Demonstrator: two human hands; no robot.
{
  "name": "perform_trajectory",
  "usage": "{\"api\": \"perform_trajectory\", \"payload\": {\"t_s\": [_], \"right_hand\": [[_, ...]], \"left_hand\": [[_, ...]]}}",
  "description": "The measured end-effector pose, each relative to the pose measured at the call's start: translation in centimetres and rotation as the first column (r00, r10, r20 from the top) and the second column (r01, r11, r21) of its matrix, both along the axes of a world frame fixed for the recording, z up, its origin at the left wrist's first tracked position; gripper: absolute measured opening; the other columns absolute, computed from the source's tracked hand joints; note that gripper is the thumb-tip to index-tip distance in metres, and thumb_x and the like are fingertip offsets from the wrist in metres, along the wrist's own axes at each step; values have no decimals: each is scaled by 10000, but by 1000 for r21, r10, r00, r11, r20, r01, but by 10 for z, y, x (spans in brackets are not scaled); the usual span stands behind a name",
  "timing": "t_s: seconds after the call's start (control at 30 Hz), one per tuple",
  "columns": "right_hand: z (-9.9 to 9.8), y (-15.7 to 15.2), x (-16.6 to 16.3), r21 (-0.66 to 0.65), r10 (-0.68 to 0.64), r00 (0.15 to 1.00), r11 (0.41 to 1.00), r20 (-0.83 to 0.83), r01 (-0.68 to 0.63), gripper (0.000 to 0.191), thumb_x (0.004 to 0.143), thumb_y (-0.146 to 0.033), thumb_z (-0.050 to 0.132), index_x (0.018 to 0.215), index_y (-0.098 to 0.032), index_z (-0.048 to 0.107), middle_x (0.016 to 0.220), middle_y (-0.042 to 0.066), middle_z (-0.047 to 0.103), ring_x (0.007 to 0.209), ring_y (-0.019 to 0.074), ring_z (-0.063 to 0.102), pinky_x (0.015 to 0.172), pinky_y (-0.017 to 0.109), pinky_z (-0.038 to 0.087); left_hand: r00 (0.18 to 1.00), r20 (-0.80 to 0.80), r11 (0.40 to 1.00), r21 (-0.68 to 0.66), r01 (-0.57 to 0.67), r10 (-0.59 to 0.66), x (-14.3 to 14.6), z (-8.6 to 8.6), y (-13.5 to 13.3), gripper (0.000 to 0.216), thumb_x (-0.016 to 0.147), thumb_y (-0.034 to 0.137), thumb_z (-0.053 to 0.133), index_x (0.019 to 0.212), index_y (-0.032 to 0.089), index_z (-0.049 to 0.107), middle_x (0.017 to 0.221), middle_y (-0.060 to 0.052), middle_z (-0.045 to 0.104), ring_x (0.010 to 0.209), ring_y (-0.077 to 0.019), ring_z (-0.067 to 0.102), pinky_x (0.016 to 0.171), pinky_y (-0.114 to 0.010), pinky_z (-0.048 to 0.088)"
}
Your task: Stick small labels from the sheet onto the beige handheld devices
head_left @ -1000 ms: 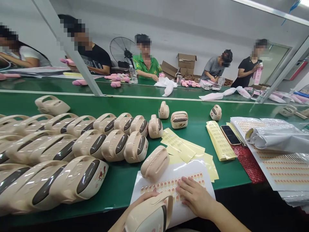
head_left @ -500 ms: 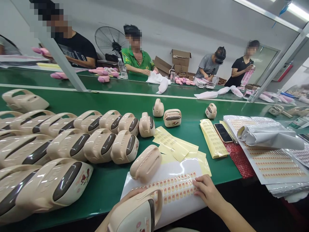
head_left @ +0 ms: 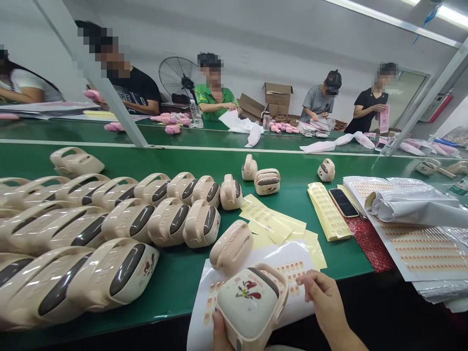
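My left grip is clamped on a beige case, printed face upward, tilted above the white sticker sheet. My right grip is located at 3 o'clock of this case, fingers curled at the sheet's edge; I cannot tell whether the fingertips are closed on a sticker. At 11 o'clock, 1 blank case rests partly on the sheet. Rows of cases occupy 9 to 10 o'clock on the green surface. A phone lies between 1 and 2 o'clock.
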State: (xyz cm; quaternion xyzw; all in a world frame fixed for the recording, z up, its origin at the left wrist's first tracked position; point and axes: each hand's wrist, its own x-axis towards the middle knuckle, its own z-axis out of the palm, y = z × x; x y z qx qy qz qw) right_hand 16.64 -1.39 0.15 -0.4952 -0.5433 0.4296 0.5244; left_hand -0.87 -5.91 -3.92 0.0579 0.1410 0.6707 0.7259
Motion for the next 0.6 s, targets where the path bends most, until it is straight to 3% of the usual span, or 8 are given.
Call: {"api": "perform_trajectory", "payload": {"t_s": [0.1, 0.23, 0.3, 0.37, 0.43, 0.6], "right_hand": [[-5, -14, -17, 21, 44, 996, 999, -74, -43, 412, 830, -478, 524, 628, -156, 684, 424, -14, 510, 389, 97, 468, 408, 204, 408], [-7, -20, -31, 219, 33, 990, 974, 138, -63, 302, 878, -327, 498, 703, -177, 693, 474, -12, 566, 380, 96, 492, 380, 195, 410], [-1, -19, -35, 411, -86, 959, 911, 270, -34, 232, 877, -255, 503, 764, -194, 697, 517, -2, 595, 414, 109, 513, 390, 207, 414], [6, -17, -37, 606, -243, 910, 795, 336, -11, 187, 871, -201, 504, 848, -205, 689, 548, 12, 614, 457, 130, 524, 414, 232, 422], [10, -15, -39, 713, -351, 866, 701, 358, -11, 188, 873, -166, 494, 939, -207, 665, 568, 23, 621, 477, 144, 517, 432, 253, 424], [9, -9, -36, 751, -447, 780, 659, 438, -44, 215, 875, -136, 484, 1038, -189, 614, 593, 30, 582, 514, 154, 500, 466, 270, 418]], "left_hand": [[990, 138, 991, 137, 0, -19, 9, 11, 10, 300, 844, 381, 522, 1120, 321, 623, 1139, -63, 664, 1043, -282, 613, 893, -444, 479], [964, 256, 982, 185, 27, -74, 12, 12, 17, 341, 887, 356, 439, 1146, 225, 618, 1173, -123, 636, 1070, -294, 595, 927, -448, 450], [955, 281, 977, 210, 33, -93, 14, 9, 18, 349, 896, 344, 418, 1146, 206, 619, 1171, -133, 638, 1081, -287, 588, 937, -424, 446], [945, 303, 972, 229, 55, -125, 15, 7, 18, 363, 902, 362, 397, 1147, 212, 619, 1163, -132, 645, 1093, -281, 581, 948, -413, 439], [936, 321, 968, 242, 66, -144, 17, 7, 19, 375, 902, 379, 389, 1161, 218, 608, 1170, -130, 641, 1101, -276, 576, 951, -404, 437], [940, 316, 964, 264, 44, -130, 19, 15, 20, 414, 900, 419, 377, 1180, 203, 592, 1211, -138, 611, 1114, -293, 564, 963, -449, 418]]}}
